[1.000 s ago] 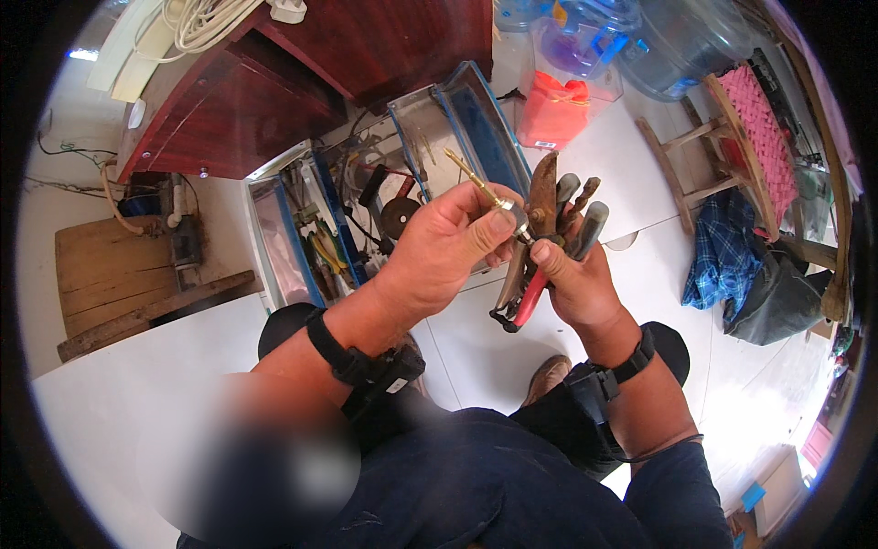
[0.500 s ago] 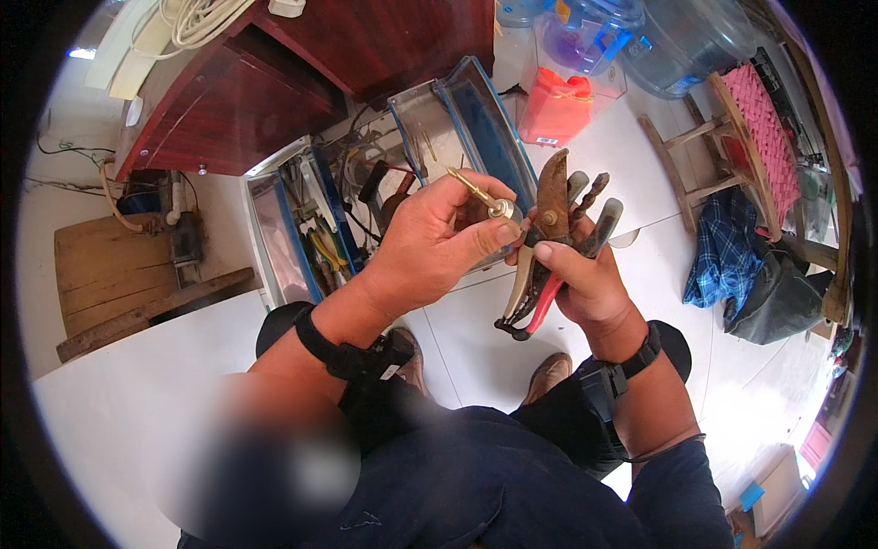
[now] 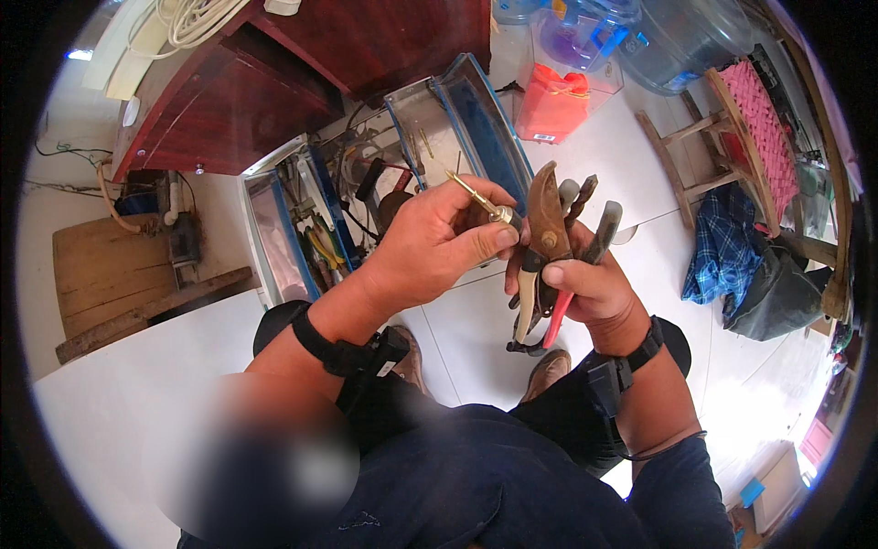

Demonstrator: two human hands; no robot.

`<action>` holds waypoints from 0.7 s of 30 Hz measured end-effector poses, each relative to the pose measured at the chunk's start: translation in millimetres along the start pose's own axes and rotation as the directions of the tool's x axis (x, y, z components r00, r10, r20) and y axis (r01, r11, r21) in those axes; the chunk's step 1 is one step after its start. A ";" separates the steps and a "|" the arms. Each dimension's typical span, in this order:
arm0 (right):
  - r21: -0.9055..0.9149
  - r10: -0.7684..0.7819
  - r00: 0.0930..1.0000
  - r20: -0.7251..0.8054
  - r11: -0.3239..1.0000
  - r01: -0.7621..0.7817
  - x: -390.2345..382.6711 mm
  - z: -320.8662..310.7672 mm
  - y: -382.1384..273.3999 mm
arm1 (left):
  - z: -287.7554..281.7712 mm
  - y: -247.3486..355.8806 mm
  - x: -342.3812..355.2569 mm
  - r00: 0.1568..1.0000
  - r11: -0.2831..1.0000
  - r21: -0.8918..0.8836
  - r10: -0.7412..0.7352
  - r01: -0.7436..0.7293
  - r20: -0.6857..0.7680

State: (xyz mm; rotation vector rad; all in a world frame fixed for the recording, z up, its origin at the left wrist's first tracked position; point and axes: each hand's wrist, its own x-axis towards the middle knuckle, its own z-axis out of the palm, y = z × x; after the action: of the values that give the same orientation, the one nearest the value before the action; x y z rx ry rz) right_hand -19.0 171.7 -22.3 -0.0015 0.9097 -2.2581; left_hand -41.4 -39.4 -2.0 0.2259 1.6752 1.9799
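Closed thumb and fingers of my left hand pinch a brass-coloured pointed rod with a round metal end; its exact kind is unclear. Close beside it, my right hand is wrapped round a bundle of tools. In that bundle are pruning shears with a rusty blade, one red and one cream handle. A dark twisted drill bit and a grey-ended tool stick up from the same grip. The lower parts of these are hidden by my fingers.
An open blue-edged metal toolbox with pliers and other tools lies ahead on the floor. Behind it stands a dark red cabinet. A red bag in a clear bin, water bottles and a wooden stool are at the right.
The pruning shears have turned a little in my right hand, their handles swinging right and lower. My left hand keeps the brass-coloured rod almost in place.
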 end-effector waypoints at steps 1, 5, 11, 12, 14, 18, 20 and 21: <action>-0.004 0.005 0.999 0.040 1.000 -0.005 0.6 1.3 -1.4 | -0.5 0.1 -0.2 1.000 0.999 -0.052 -0.006 0.007 0.019; 0.006 0.004 1.000 0.007 1.000 -0.004 -1.4 -1.9 1.0 | 3.4 0.2 -0.2 0.999 0.979 -0.203 0.012 -0.002 0.046; -0.099 -0.034 0.999 -0.043 0.995 0.029 -0.9 -0.7 2.9 | 5.5 2.7 -0.6 0.999 0.981 -0.195 0.016 -0.008 0.039; -0.093 -0.045 0.998 -0.046 0.995 0.040 -1.1 -1.9 3.0 | 3.4 2.9 0.0 0.999 0.987 -0.155 0.042 -0.041 0.003; -0.081 -0.066 0.996 -0.052 0.995 0.062 -1.5 -5.0 3.0 | -5.1 4.7 0.6 0.993 0.992 -0.071 0.100 -0.105 -0.065; -0.079 -0.084 0.995 -0.046 0.994 0.080 -3.0 -8.0 4.1 | -11.0 4.3 0.2 0.978 0.983 0.038 0.182 -0.178 -0.106; -0.079 -0.087 0.993 -0.075 0.994 0.081 -7.0 -10.9 5.9 | -18.6 5.6 1.1 0.972 0.986 0.000 0.163 -0.165 -0.170; -0.075 -0.100 0.992 -0.072 0.993 0.095 -6.8 -11.2 5.8 | -21.2 6.3 1.5 0.967 0.987 -0.020 0.154 -0.161 -0.204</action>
State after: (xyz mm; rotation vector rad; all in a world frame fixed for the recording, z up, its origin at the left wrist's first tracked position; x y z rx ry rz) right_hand -13.1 179.6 -32.6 0.0076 1.0509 -2.3275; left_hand -54.1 -57.6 -0.9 0.1530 1.7925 2.2132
